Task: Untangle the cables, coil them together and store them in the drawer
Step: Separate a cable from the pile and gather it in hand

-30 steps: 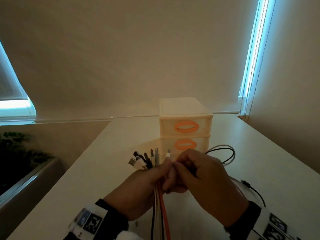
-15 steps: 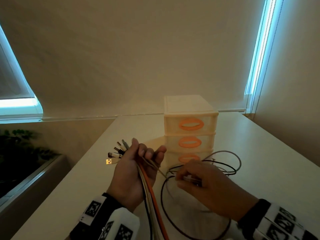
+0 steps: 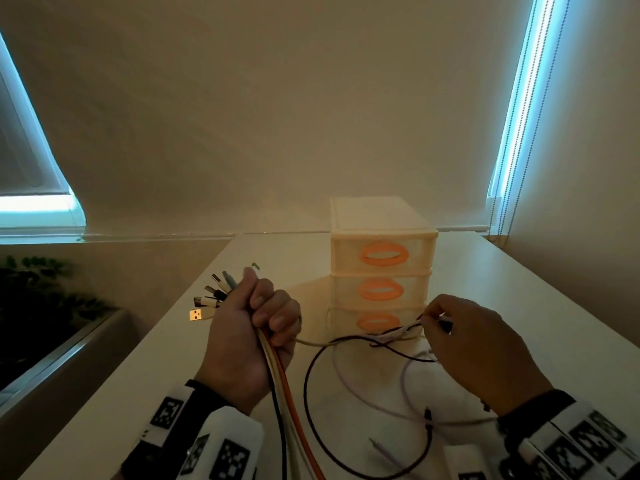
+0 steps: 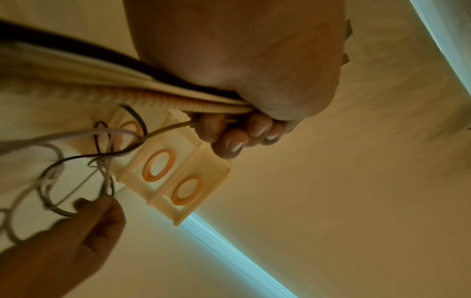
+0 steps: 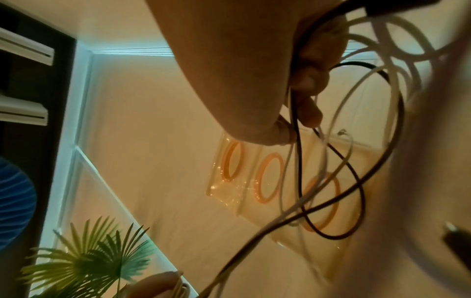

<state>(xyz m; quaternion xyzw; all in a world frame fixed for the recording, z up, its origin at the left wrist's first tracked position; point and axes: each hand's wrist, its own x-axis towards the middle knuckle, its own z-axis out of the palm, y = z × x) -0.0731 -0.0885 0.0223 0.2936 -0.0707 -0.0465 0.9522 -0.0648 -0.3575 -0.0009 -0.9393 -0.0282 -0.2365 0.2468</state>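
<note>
Fingers of the left hand (image 3: pixel 247 336) curl tightly round a bundle of thin orange, white and black cables (image 3: pixel 277 375) just below their plugs. Right hand (image 3: pixel 474 351) pinches tangled loops before the cream plastic drawer unit (image 3: pixel 381 233). Light, floppy strands; best gripped near the plug ends.

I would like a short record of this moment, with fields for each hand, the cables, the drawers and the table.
left hand: grips the cable bundle in a fist, plugs fanning out above
right hand: pinches the loose cable strands
loose loops: lie on the table, tangled
drawer unit: three drawers with orange handles, all closed
table: white, carries the drawer unit
</note>
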